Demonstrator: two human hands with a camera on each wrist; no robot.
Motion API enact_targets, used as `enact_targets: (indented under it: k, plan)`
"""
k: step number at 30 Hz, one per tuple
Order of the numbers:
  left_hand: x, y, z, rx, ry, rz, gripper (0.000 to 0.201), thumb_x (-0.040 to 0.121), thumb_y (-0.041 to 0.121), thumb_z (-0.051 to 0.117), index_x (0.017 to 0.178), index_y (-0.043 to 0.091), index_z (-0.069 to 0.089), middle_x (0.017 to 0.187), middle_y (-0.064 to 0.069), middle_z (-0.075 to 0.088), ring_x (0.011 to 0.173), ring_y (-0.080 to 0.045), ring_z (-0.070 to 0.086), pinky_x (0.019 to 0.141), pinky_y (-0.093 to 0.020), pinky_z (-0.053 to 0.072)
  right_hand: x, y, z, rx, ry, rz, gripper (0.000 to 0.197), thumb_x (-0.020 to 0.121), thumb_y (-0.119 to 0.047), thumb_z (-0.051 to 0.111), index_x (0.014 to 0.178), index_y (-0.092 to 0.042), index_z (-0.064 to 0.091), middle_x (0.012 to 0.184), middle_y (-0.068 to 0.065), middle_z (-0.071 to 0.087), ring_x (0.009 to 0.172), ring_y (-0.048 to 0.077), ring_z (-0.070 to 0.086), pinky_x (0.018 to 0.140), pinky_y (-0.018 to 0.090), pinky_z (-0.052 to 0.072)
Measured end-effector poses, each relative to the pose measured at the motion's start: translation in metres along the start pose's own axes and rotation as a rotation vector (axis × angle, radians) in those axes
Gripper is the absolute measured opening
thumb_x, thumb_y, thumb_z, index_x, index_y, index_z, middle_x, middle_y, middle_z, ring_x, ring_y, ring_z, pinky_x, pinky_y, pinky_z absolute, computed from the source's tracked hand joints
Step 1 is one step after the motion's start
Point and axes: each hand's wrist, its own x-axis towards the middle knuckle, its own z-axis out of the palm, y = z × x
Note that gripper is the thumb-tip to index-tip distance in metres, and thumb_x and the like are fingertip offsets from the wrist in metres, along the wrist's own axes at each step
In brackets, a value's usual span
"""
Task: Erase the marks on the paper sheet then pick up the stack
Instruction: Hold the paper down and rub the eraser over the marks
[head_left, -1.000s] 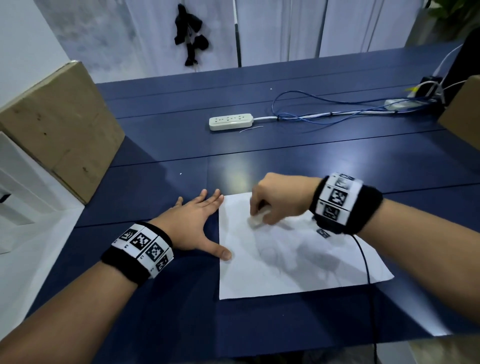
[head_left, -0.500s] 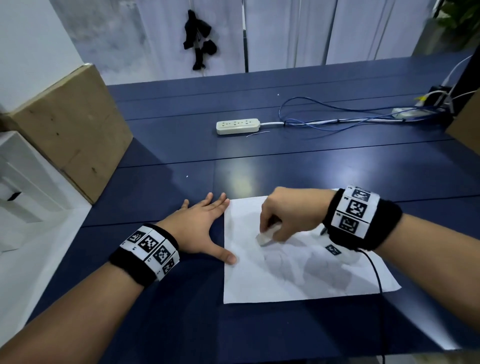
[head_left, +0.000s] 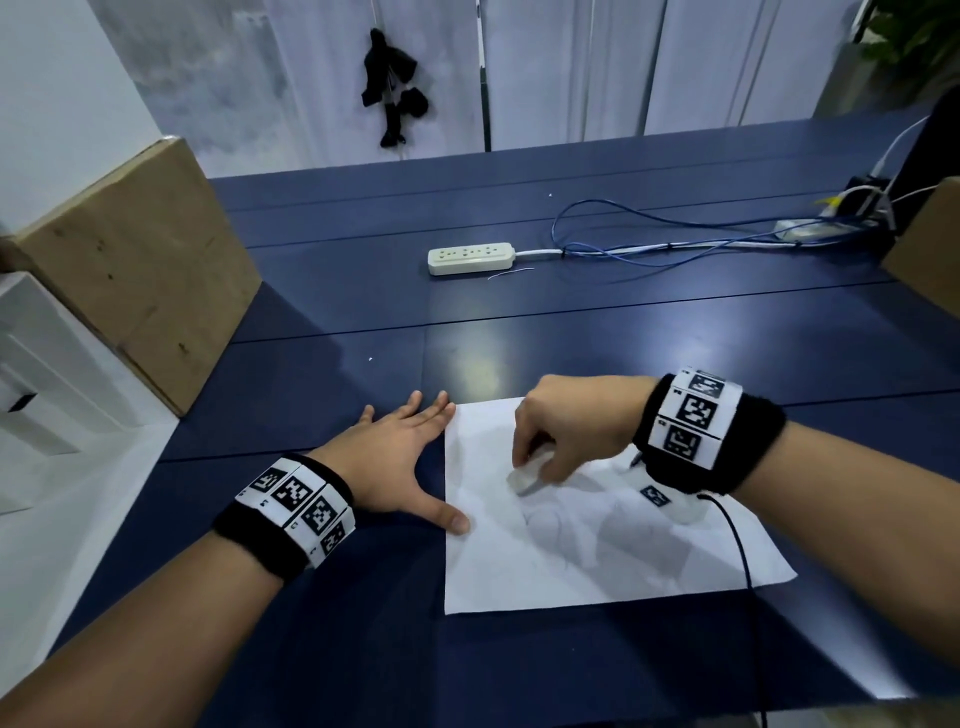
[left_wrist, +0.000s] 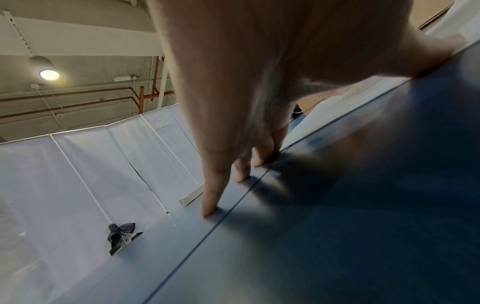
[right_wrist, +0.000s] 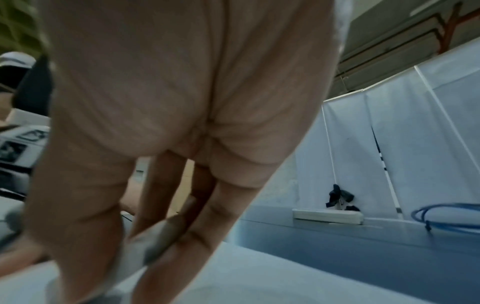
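Note:
A white paper sheet (head_left: 597, 551) lies flat on the dark blue table (head_left: 337, 649) in the head view, with faint grey marks near its middle. My right hand (head_left: 566, 441) pinches a small white eraser (head_left: 523, 480) and presses it on the upper left part of the sheet; the right wrist view shows the eraser (right_wrist: 145, 242) blurred between thumb and fingers above the paper (right_wrist: 259, 279). My left hand (head_left: 400, 462) lies flat on the table by the sheet's left edge, fingers straight, thumb tip on the paper's edge. In the left wrist view its fingertips (left_wrist: 209, 211) touch the table.
A white power strip (head_left: 470, 259) with blue and white cables (head_left: 649, 244) lies further back on the table. A cardboard box (head_left: 135, 270) stands at the left edge, white boxes (head_left: 41, 374) beside it. Another brown box (head_left: 930, 244) is at the far right.
The right hand with the eraser has moved down the sheet toward me from its upper left corner. The left hand stays flat on the sheet's left edge.

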Motion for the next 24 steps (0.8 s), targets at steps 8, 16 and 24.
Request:
enact_targets:
  k: [8,16,24]
  plan:
    - [-0.001,0.0,-0.001,0.01,-0.005,-0.011,0.145,0.05,0.097,0.059,0.159,0.029,-0.009,0.162,0.02,-0.019,0.151,-0.008,-0.019,0.121,-0.061,-0.001,0.024,0.016,-0.013,-0.044,0.202,0.113,0.031,0.076,-0.018,0.07,0.106,-0.017,0.076,0.099,0.006,0.075,0.094,0.027,0.066,0.082,0.038,0.056]
    - [-0.001,0.0,0.0,-0.003,0.003,-0.001,0.146,0.049,0.097,0.059,0.159,0.029,-0.009,0.162,0.02,-0.019,0.15,-0.008,-0.019,0.121,-0.061,-0.002,0.011,0.003,-0.005,-0.071,0.099,0.03,0.03,0.078,-0.02,0.071,0.108,-0.02,0.076,0.097,0.003,0.075,0.09,0.022,0.065,0.079,0.033,0.054]
    - [-0.002,0.001,-0.001,-0.004,0.001,-0.007,0.146,0.05,0.097,0.06,0.159,0.028,-0.009,0.162,0.02,-0.019,0.15,-0.007,-0.019,0.121,-0.061,-0.001,0.006,0.009,-0.003,-0.026,0.101,0.033,0.029,0.075,-0.021,0.072,0.104,-0.023,0.077,0.097,-0.001,0.073,0.089,0.019,0.065,0.08,0.033,0.054]
